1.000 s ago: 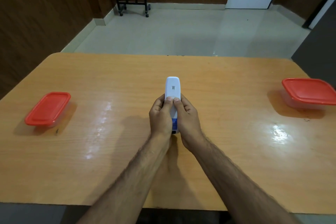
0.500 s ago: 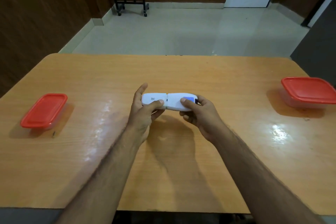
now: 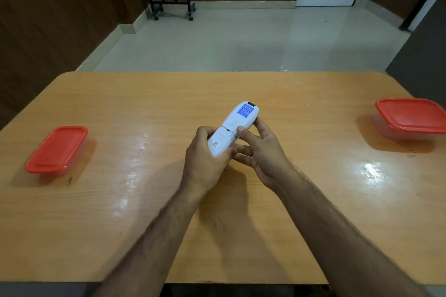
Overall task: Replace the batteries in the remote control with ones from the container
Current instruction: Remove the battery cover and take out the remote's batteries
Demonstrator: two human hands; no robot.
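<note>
The left hand (image 3: 205,152) is wrapped around the near end of the white remote control (image 3: 233,128), its thumb lying along the left side of the battery cover (image 3: 220,141) and its fingers curled beneath. The right hand (image 3: 261,152) grips the remote from the right side, thumb pressed on the back just beside the seam where the cover meets the body, index finger reaching up along the far edge. Both hands are thus closed on the same object, which is held above the middle of the table (image 3: 120,212), clear of its surface.

The remote lies back-side up and slants away from the person, its far end pointing toward the table's far right corner. A blue label (image 3: 245,111) sits near that far end, and a small square code mark shows on the cover close to the left palm. Whether the cover has slid at all I cannot tell.

2 red-lidded containers rest on the table, well apart from the hands: 1 (image 3: 56,149) near the left edge, the other (image 3: 412,116) at the right edge, partly cut off by the frame. Both lids are on.
</note>
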